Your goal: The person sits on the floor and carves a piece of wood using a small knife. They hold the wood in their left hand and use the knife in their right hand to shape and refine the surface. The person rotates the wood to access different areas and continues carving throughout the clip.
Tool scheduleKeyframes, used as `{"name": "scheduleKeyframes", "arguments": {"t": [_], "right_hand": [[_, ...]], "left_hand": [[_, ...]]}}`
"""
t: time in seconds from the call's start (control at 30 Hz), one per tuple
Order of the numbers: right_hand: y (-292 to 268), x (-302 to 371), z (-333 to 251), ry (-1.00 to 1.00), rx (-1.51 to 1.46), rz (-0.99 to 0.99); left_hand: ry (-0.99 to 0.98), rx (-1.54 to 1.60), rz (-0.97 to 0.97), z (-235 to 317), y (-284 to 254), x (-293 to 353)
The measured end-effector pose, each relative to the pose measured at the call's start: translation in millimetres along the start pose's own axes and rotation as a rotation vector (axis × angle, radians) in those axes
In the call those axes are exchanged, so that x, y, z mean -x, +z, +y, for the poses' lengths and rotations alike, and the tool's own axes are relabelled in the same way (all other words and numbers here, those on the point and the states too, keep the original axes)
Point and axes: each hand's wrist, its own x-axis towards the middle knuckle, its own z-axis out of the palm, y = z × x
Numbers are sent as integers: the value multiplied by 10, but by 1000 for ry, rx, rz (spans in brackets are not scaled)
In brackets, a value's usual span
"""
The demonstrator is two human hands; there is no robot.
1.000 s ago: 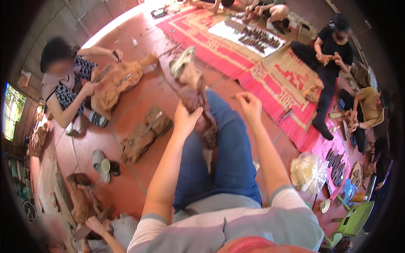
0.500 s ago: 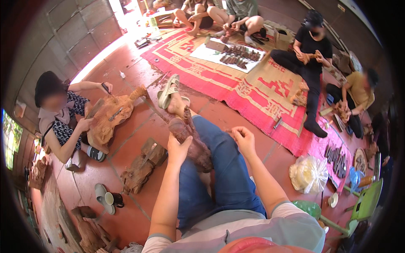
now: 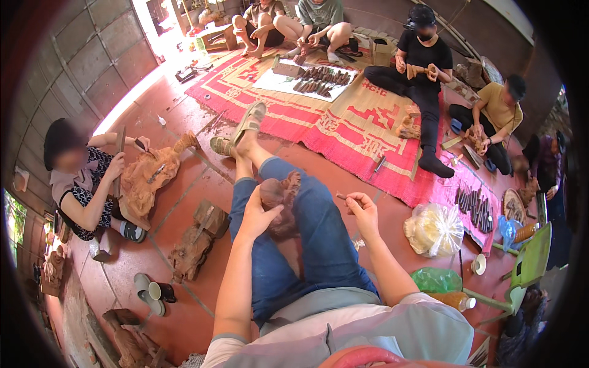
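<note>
A reddish-brown carved wooden figure (image 3: pixel 281 195) rests between my thighs, over the blue trousers (image 3: pixel 322 227). My left hand (image 3: pixel 259 216) is wrapped round its left side, thumb across the front. The lower part of the carving is partly shaded between my legs. Off to the right, my right hand (image 3: pixel 363 213) is apart from the carving. Its fingers pinch a small brown piece (image 3: pixel 341 196), too small to name surely.
At left a person works on a large wood carving (image 3: pixel 150 178) with a mallet-like tool (image 3: pixel 119 142). A rough wood block (image 3: pixel 195 242), slippers (image 3: pixel 149 293) and a black cup (image 3: pixel 162 292) lie nearby. A red patterned mat (image 3: pixel 319 129) holds rows of chisels (image 3: pixel 325 78); a plastic bag (image 3: pixel 433 229) stands right.
The carving now sits more upright and closer between my legs. My right hand is turned, showing the small piece in its fingertips. The person at left has raised the mallet-like tool.
</note>
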Motion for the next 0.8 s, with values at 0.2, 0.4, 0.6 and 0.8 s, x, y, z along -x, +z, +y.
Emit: {"name": "scheduleKeyframes", "arguments": {"t": [0.2, 0.4, 0.6, 0.8], "right_hand": [[-24, 249, -151, 7, -105, -11], [-219, 377, -166, 9, -112, 6], [-280, 495, -130, 36, -80, 48], [-177, 748, -201, 16, -15, 137]], "left_hand": [[-1, -18, 8, -8, -11, -32], [-39, -77, 135, -137, 37, 36], [79, -40, 252, 104, 234, 100], [112, 38, 261, 508, 296, -52]]}}
